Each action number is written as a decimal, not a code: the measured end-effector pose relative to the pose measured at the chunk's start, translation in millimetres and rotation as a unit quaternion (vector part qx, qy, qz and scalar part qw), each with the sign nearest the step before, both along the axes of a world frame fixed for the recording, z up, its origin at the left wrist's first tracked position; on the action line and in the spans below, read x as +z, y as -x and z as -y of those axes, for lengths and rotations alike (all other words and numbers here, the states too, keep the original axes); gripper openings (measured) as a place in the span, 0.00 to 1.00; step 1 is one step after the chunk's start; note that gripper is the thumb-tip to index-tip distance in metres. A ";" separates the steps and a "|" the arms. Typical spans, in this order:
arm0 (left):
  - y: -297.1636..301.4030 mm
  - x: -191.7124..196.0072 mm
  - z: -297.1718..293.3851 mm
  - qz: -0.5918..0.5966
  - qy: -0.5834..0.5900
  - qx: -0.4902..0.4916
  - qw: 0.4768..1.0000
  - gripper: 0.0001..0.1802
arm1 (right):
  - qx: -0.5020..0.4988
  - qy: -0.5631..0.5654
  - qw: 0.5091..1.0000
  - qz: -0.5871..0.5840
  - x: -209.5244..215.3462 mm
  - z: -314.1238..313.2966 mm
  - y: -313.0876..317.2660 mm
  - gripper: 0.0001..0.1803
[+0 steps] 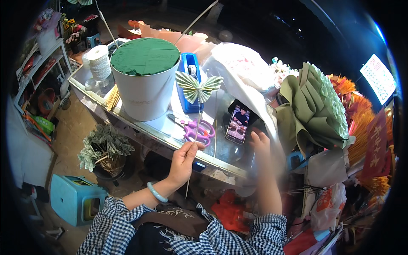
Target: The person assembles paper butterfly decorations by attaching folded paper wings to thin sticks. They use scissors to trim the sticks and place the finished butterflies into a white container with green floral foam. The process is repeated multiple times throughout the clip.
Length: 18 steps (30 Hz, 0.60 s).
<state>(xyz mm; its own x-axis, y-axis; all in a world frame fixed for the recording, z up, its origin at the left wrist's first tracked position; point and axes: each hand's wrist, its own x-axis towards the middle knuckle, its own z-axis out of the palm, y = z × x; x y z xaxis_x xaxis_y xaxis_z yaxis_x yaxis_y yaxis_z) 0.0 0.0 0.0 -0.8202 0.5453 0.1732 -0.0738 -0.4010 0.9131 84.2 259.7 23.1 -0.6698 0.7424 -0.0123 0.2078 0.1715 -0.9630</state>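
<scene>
Closed around a thin stick (196,137), my left hand (182,163) holds up a folded-paper butterfly (199,88) with green and cream pleats. The stick's lower end sticks out below the hand. My right hand (260,146) is smeared by motion beside a phone (238,123) with a lit screen; its fingers are not clear. Purple-handled scissors (207,130) lie on the glass-topped counter (165,135), just behind my left hand. A white bucket (142,95) filled with green floral foam (145,56) stands to the left, beside a blue tape dispenser (185,70).
A spool of white beaded string (99,63) stands at the counter's left end. White-wrapped flowers (244,68) and a green-wrapped bouquet (308,106) crowd the right. A potted plant (106,146) and a blue stool (70,199) are on the floor at left.
</scene>
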 end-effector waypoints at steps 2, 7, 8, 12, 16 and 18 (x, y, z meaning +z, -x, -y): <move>3.7 -0.1 16.2 -0.045 0.023 0.019 0.999 0.17 | -0.010 -0.253 0.967 -0.017 13.2 28.5 -5.2 0.15; 21.4 4.4 50.5 -0.027 0.020 -0.007 0.999 0.16 | 0.178 -0.425 0.887 0.025 34.4 103.0 33.8 0.16; 24.0 6.0 57.8 -0.043 0.033 -0.001 0.998 0.17 | 0.194 -0.470 0.860 0.038 31.2 114.0 44.7 0.16; 32.5 10.6 89.8 -0.072 0.063 0.015 0.995 0.16 | 0.249 -0.513 0.800 0.186 19.3 136.4 69.5 0.18; 42.2 17.8 124.3 -0.119 0.101 0.033 0.987 0.16 | 0.192 -0.497 0.841 0.092 24.7 162.5 73.7 0.14; 43.9 20.3 138.0 -0.139 0.126 0.042 0.981 0.15 | 0.195 -0.455 0.868 -0.027 40.1 181.0 73.4 0.12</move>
<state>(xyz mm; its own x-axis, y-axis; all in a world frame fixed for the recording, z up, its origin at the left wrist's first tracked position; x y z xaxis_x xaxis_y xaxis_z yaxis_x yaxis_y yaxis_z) -43.9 -138.0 20.3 -0.8039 0.5323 0.2654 0.2159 -0.1547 0.9641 10.8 78.6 63.2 -0.8536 0.1448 0.5004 -0.0780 0.9142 -0.3976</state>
